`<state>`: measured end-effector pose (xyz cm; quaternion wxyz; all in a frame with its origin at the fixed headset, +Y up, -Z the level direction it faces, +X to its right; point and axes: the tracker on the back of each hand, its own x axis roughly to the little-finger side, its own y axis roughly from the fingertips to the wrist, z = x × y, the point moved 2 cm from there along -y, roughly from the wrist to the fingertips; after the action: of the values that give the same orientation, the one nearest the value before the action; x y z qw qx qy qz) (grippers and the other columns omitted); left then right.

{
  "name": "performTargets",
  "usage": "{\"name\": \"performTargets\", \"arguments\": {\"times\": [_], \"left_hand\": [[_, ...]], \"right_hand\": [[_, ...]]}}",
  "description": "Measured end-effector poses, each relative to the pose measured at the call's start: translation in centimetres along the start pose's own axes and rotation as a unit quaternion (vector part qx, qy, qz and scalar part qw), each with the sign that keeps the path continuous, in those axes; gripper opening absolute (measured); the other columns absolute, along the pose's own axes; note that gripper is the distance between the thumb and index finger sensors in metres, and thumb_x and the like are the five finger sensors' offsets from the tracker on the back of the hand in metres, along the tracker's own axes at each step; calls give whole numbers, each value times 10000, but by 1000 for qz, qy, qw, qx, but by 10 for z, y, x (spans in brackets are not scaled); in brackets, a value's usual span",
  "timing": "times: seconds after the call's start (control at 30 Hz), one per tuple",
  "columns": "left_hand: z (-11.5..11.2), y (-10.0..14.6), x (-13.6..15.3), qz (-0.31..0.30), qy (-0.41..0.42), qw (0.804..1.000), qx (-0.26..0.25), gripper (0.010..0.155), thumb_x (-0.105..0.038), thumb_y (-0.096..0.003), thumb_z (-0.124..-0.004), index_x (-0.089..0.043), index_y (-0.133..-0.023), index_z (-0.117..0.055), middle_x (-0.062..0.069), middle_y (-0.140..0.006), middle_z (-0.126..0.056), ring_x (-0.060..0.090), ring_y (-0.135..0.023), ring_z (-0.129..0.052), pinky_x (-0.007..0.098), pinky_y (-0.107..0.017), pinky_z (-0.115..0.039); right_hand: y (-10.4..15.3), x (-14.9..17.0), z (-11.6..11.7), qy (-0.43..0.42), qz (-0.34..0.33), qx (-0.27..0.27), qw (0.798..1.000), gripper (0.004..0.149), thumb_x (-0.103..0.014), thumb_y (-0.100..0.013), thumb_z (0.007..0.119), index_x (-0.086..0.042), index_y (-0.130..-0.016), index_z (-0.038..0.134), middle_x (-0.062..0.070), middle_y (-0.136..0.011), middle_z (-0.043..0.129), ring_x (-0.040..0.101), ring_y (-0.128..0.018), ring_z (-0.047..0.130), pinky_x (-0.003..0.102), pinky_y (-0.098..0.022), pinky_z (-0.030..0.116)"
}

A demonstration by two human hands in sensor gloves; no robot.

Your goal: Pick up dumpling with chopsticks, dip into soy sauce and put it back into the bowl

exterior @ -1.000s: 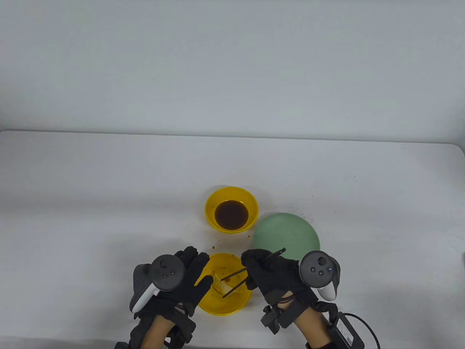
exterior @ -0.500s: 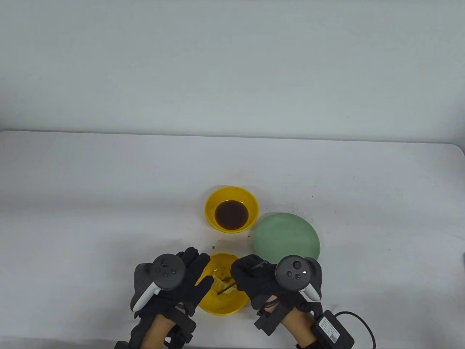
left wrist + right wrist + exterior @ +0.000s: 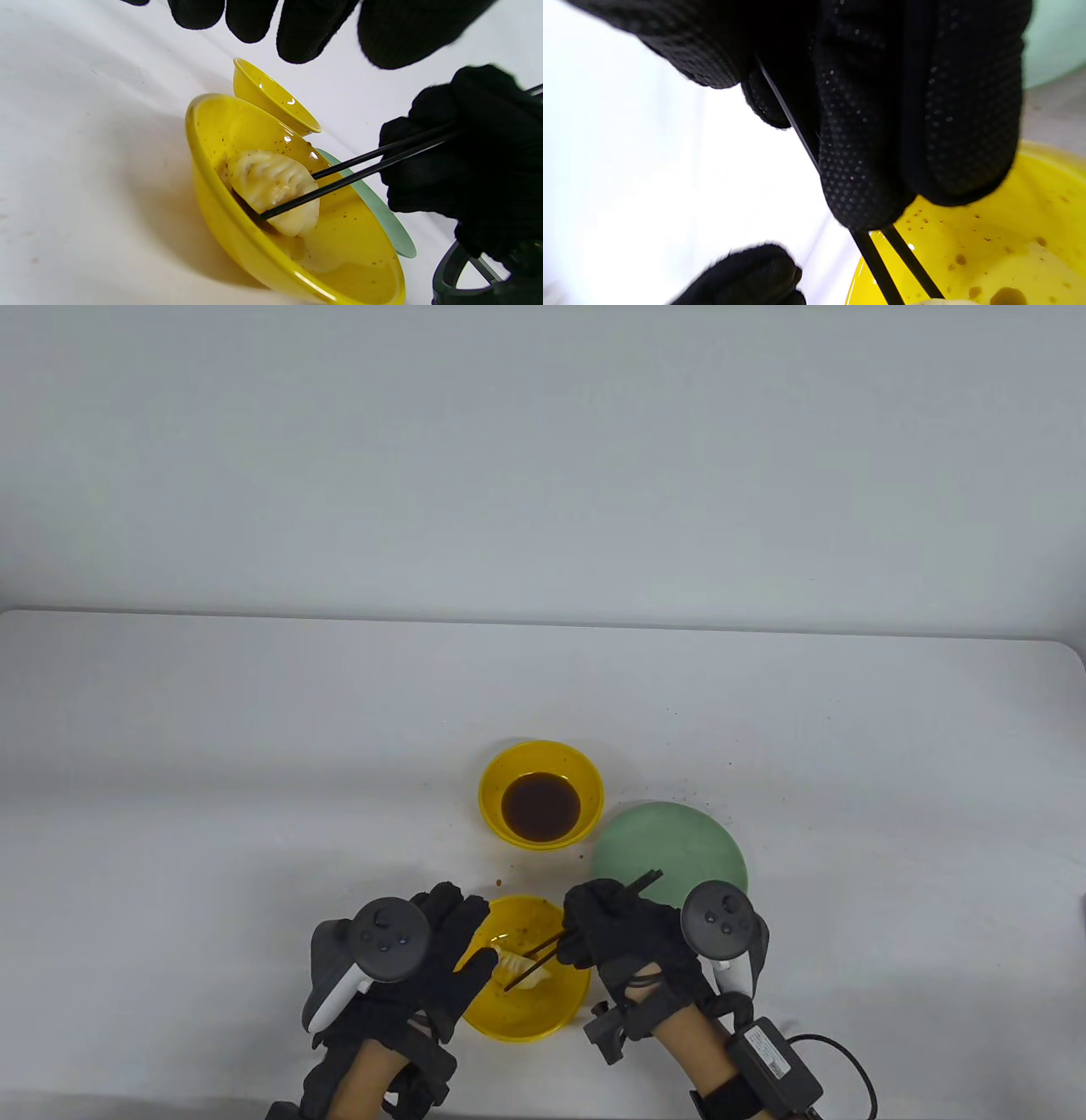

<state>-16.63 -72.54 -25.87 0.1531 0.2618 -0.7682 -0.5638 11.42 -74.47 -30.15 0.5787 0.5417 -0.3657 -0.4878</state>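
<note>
The near yellow bowl (image 3: pixel 543 1022) holds one pale dumpling (image 3: pixel 528 970). My right hand (image 3: pixel 594 933) grips black chopsticks (image 3: pixel 543 952), whose tips reach down-left into the bowl. In the left wrist view the chopsticks (image 3: pixel 360 165) lie one on each side of the dumpling (image 3: pixel 271 182), which leans on the bowl's inner wall (image 3: pixel 212 140). My left hand (image 3: pixel 462 933) rests with straight fingers against the bowl's left rim. Behind stands a second yellow bowl (image 3: pixel 577 768) of dark soy sauce (image 3: pixel 540 806).
An empty green plate (image 3: pixel 679 840) lies right of the sauce bowl, just beyond my right hand. Brown sauce specks dot the white table (image 3: pixel 254 746) around the bowls. A black cable and box (image 3: pixel 776 1056) trail from my right wrist.
The right hand dipped left over the bowl, then drew back right. The chopsticks, spread apart a second ago, have closed around the dumpling. The left hand has stayed put.
</note>
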Motion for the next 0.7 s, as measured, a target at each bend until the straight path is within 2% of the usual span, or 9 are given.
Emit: {"name": "performTargets", "arguments": {"times": [0.1,0.17,0.3,0.53,0.7], "left_hand": [[2,0,0,-4,6,1000,-4,730,-596,-481,-673,-349,-1136,-467,14,-1226,-331,394,-1167,-327,642,-813,-321],[4,1,0,-7,13,1000,-10,734,-597,-484,-670,-350,-1138,-447,20,-1228,-317,392,-1169,-312,643,-814,-311],[4,2,0,-6,14,1000,-12,743,-600,-483,-667,-352,-1141,-426,7,-1227,-312,390,-1170,-305,642,-815,-307],[4,2,0,-8,13,1000,-11,746,-600,-484,-667,-348,-1141,-421,7,-1227,-312,392,-1169,-306,643,-815,-307],[5,2,1,-10,17,1000,-12,747,-601,-487,-665,-350,-1143,-411,8,-1228,-302,390,-1170,-301,642,-816,-305]], "right_hand": [[-3,18,-12,-72,64,18,995,367,-362,-485,823,-65,-685,906,279,-640,954,319,-343,1156,428,-208,1021],[-3,27,-18,-136,102,33,985,368,-359,-487,824,-58,-683,905,281,-633,952,321,-338,1154,429,-204,1019],[-4,36,-25,-143,118,43,982,368,-357,-486,825,-55,-680,905,285,-623,951,321,-331,1154,431,-199,1018],[-4,39,-25,-169,130,40,976,368,-359,-487,823,-56,-679,904,284,-621,951,318,-328,1154,429,-197,1018],[-3,42,-28,-224,150,44,962,368,-362,-489,821,-59,-681,903,283,-619,950,315,-327,1154,428,-197,1019]]}}
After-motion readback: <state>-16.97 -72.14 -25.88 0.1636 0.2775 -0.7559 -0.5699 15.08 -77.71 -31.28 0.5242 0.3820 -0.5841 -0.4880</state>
